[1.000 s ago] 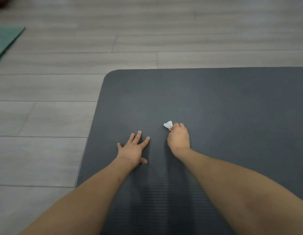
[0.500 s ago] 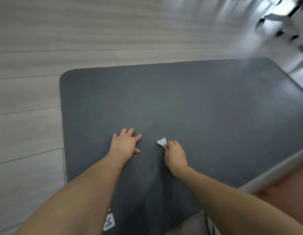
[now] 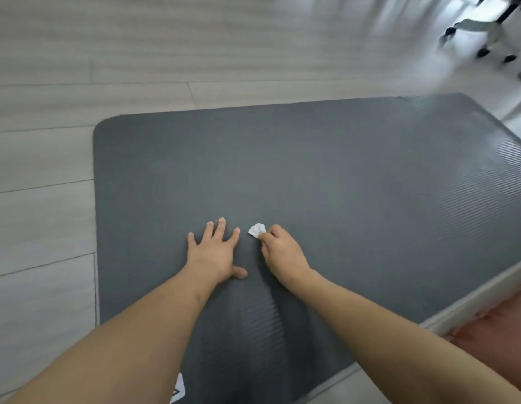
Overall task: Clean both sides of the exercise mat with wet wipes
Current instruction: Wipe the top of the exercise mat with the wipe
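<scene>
Dark grey ribbed foam exercise mat (image 3: 340, 185) lies flat on pale grey wood-plank floor (image 3: 40, 214). Left hand (image 3: 214, 255) rests palm down on the mat, fingers spread straight. Right hand (image 3: 282, 252), just beside it, has its grip pinching a small crumpled white wet wipe (image 3: 257, 230) against the mat surface (wipe mostly hidden by fingers). White-legged wheeled chair base (image 3: 483, 33) blurred at far right.
</scene>
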`<state>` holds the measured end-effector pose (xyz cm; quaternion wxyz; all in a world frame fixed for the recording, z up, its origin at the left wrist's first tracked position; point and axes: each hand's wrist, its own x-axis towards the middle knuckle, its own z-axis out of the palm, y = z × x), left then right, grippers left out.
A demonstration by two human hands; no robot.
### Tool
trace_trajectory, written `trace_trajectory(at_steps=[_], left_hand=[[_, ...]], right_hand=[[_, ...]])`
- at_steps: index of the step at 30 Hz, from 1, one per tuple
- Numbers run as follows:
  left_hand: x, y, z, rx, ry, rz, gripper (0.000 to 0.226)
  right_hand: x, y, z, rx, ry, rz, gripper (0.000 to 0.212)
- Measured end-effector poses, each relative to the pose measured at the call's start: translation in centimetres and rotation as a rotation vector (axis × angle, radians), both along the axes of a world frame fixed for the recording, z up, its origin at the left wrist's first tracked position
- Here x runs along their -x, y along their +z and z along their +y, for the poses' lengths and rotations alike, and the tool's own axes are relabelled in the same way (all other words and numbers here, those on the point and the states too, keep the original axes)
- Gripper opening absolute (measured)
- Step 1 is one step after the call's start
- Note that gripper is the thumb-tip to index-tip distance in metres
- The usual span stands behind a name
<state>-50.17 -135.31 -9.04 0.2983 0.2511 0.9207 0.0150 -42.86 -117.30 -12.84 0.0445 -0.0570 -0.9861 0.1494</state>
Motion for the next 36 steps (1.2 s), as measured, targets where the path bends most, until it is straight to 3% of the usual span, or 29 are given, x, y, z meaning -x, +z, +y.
trace_trajectory(at_steps=[2,6,8,10,13,15,17,20,22,24,26,29,31,33,36], left_hand=[[-0.1,0.6,0.5,0.01,0.02,-0.032,0.119],[-2.6,0.0,0.5,-0.013,0.044,0.062,0.116],[-3.5,-0.4,0.3,-0.016,0.023,0.076,0.115],[-3.4,-0.5,0.0,-0.009,0.009,0.011,0.123],[-2.8,-0.4,-0.2,0.018,-0.026,-0.036,0.133],[-2.8,-0.5,0.2,0.033,-0.019,-0.041,0.133],[-2.9,-0.5,0.8,0.05,-0.011,-0.047,0.133],[-3.0,-0.4,1.3,0.079,0.006,-0.05,0.133],[-3.0,-0.4,1.5,0.087,0.012,-0.048,0.133],[-3.1,-0.2,1.7,0.09,0.019,-0.057,0.134],[-3.1,-0.2,1.7,0.092,0.022,-0.048,0.134],[-3.2,-0.3,1.7,0.087,0.039,-0.055,0.134],[-3.2,-0.2,1.7,0.09,0.034,-0.062,0.133],[-3.3,-0.3,1.7,0.083,0.031,-0.069,0.133],[-3.3,-0.4,1.5,0.079,0.029,-0.058,0.133]], right_hand=[[-0.1,0.4,5.1,-0.059,-0.001,0.015,0.007],[-1.3,1.5,16.2,-0.045,-0.498,0.003,0.016],[-1.3,1.5,15.1,-0.022,-0.564,0.019,0.016],[-0.7,1.3,9.1,0.052,-0.456,0.019,0.012],[-1.1,0.8,0.1,0.117,-0.053,-0.043,0.01],[-1.0,0.7,1.4,0.05,0.136,-0.012,0.014],[-0.3,1.4,7.7,-0.011,0.0,-0.002,0.02],[-1.1,2.0,17.3,-0.026,-0.477,-0.013,0.011],[-1.3,2.0,16.3,-0.018,-0.586,0.044,0.012],[-0.9,1.4,9.4,0.068,-0.485,0.059,0.016],[-1.5,1.0,1.9,0.138,-0.201,-0.02,0.013],[-2.0,0.2,1.6,0.07,0.166,0.042,0.003],[-0.7,0.2,7.8,0.017,0.051,0.072,0.004],[0.2,0.9,14.3,-0.036,-0.222,0.048,0.003],[2.0,1.5,16.1,-0.002,-0.457,0.015,0.009]])
